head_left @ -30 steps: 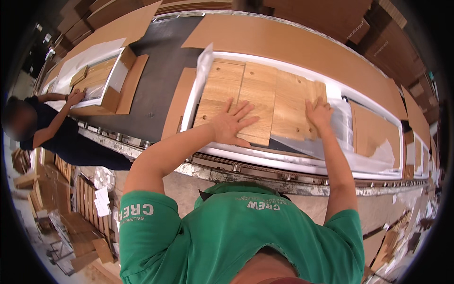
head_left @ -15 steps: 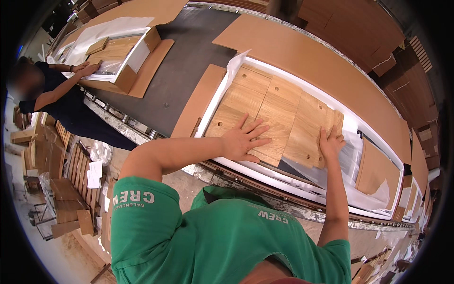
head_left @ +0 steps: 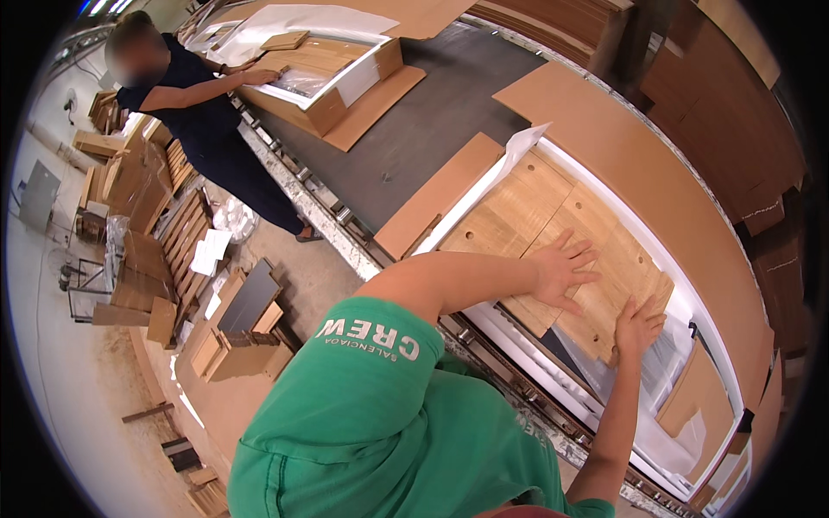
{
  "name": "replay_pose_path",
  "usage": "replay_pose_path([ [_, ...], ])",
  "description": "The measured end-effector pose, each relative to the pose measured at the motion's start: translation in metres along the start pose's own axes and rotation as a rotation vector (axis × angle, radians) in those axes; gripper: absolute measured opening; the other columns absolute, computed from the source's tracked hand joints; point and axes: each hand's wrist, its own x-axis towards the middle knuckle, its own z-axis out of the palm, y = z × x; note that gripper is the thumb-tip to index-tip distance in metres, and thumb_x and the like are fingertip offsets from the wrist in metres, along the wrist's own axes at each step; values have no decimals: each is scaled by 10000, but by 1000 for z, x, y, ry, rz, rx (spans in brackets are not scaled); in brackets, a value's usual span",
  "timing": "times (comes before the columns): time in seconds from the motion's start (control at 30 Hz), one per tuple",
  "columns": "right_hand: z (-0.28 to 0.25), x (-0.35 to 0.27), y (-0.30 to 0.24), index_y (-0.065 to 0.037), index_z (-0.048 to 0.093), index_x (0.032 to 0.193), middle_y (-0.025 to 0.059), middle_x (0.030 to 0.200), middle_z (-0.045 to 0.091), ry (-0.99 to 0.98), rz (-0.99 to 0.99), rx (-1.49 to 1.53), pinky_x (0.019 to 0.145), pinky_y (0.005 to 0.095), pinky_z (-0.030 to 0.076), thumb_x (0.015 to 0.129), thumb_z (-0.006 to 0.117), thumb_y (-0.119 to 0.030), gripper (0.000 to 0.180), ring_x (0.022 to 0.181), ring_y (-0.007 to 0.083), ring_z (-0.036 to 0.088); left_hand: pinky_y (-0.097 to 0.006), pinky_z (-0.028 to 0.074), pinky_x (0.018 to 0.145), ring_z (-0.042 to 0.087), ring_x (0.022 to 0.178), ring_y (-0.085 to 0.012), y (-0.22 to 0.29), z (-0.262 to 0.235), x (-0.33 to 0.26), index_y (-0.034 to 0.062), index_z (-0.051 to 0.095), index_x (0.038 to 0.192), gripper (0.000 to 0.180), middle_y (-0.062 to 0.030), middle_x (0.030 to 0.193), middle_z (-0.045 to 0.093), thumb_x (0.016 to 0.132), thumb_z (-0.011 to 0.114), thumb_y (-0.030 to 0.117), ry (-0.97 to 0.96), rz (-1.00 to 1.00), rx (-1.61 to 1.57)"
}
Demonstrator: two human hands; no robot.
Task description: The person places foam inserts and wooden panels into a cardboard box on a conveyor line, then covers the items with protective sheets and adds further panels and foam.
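Flat wood-grain panels (head_left: 501,211) with round holes lie side by side in a long cardboard carton lined with white foam (head_left: 596,164). My left hand (head_left: 563,272) is spread palm down on the panels, near their middle. Against the panels' right end rests my right hand (head_left: 637,326), fingers extended over the edge and thumb near the lower corner. Its fingertips' underside is hidden. Beside that hand, clear plastic wrap (head_left: 629,367) and a brown cardboard piece (head_left: 696,399) fill the carton's right part.
A dark conveyor belt (head_left: 406,155) carries the carton. Further left, a co-worker (head_left: 203,108) leans over another open carton (head_left: 380,65) of wood panels. A broad cardboard flap (head_left: 622,116) extends behind my carton. Wooden pallets (head_left: 181,233) and cardboard stand on the floor at left.
The view has turned left, so the carton appears further right and more slanted. My left hand has slid a little rightward over the panels. My right hand stays at their right end.
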Motion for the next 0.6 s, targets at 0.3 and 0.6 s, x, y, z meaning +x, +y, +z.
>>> replay_pose_path([
  [0.3, -37, 29, 49, -143, 281, 1429, 307, 1455, 141, -70, -157, 150, 1091, 515, 143, 921, 316, -554, 655, 1329, 489, 140, -545, -4, 1099, 75, 1406, -292, 6, -3, 2, 232, 295, 1429, 872, -110, 1516, 154, 758, 323, 788, -107, -95, 50],
  [0.6, 8, 3, 39, -155, 293, 1427, 218, 1476, 194, 96, -418, -30, 1108, 485, 125, 949, 302, -483, 580, 1338, 470, 131, -517, 20, 1112, 89, 1404, -281, 9, -6, -1, 219, 306, 1424, 858, -103, 1511, 173, 769, 345, 772, -97, -96, 51],
])
